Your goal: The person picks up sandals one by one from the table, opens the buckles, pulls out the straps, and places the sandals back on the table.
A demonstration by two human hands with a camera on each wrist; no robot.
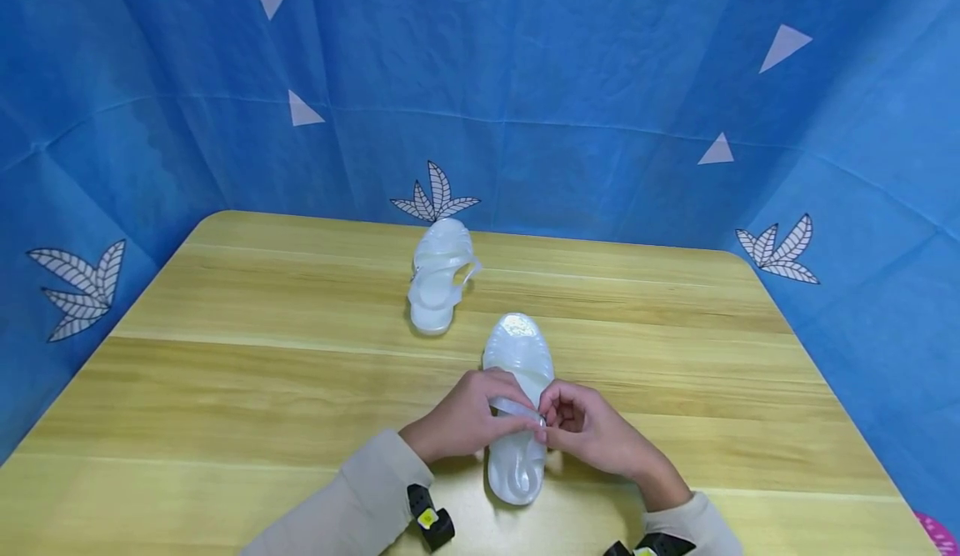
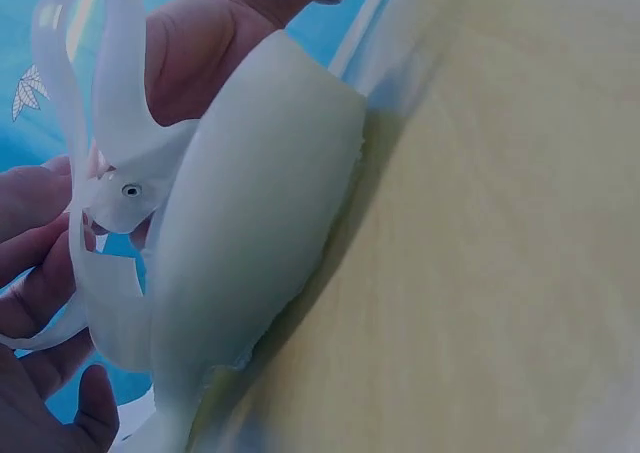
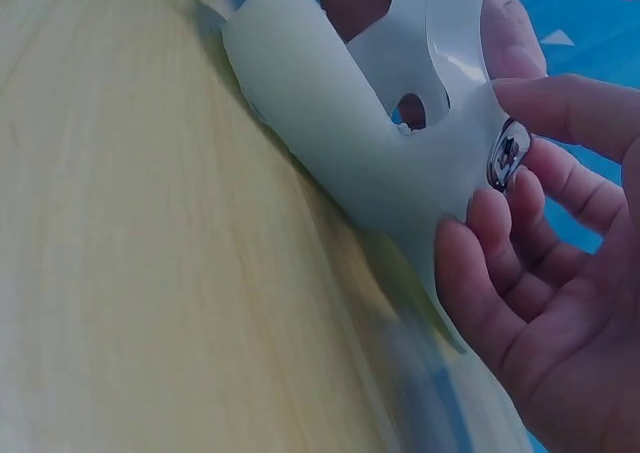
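Note:
A translucent white sandal (image 1: 517, 473) lies on the table in front of me, toe pointing away. My left hand (image 1: 480, 413) holds its ankle strap (image 1: 512, 407) from the left, thumb reaching across the sandal. From the right, my right hand (image 1: 588, 427) pinches the strap beside a small metal buckle (image 3: 509, 155). In the left wrist view, the loose strap loops past the left fingers (image 2: 40, 288). Both hands meet at the buckle side, and the fingertips partly hide where the strap enters it.
A matching sandal (image 1: 433, 289) lies farther back, left of the first, its strap sticking out to the right. The wooden table (image 1: 262, 389) ends at a blue patterned curtain (image 1: 525, 81) behind and on both sides.

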